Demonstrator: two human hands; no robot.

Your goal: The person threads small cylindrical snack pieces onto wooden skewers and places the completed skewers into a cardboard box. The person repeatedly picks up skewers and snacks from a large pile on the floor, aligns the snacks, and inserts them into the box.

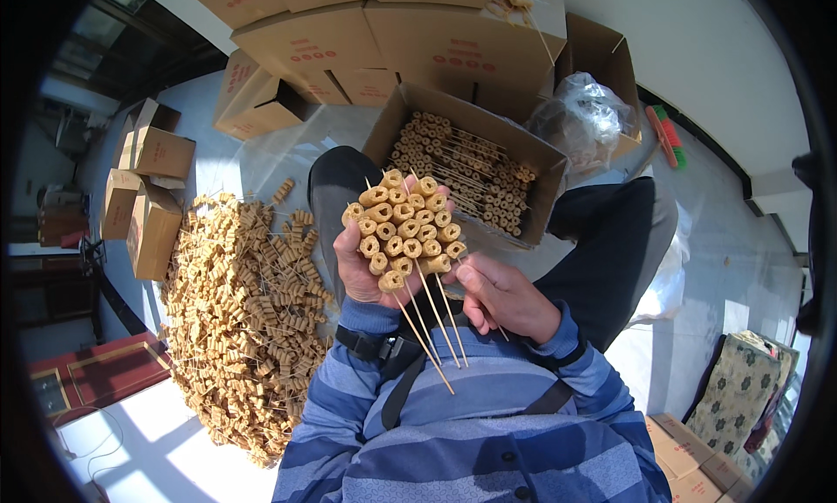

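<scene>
My left hand (356, 263) is wrapped round a bundle of skewered rolls (403, 224), tan hollow pieces threaded on thin wooden sticks. The round ends of the rolls face up, and several bare sticks (433, 320) slant down toward my lap. Close by on the right, my right hand (506, 295) pinches one thin stick between thumb and fingers, at the bundle's lower right edge. Whether that stick's roll touches the bundle I cannot tell. Beyond my hands, between my legs, an open cardboard box (545, 202) holds rows of similar skewered rolls (475, 167).
A large heap of loose skewered rolls (240, 329) covers the floor at my left. Stacked cardboard boxes (305, 45) stand ahead, smaller boxes (161, 154) far left. Clear plastic bags (586, 115) and a red-and-green brush (666, 137) are at the right.
</scene>
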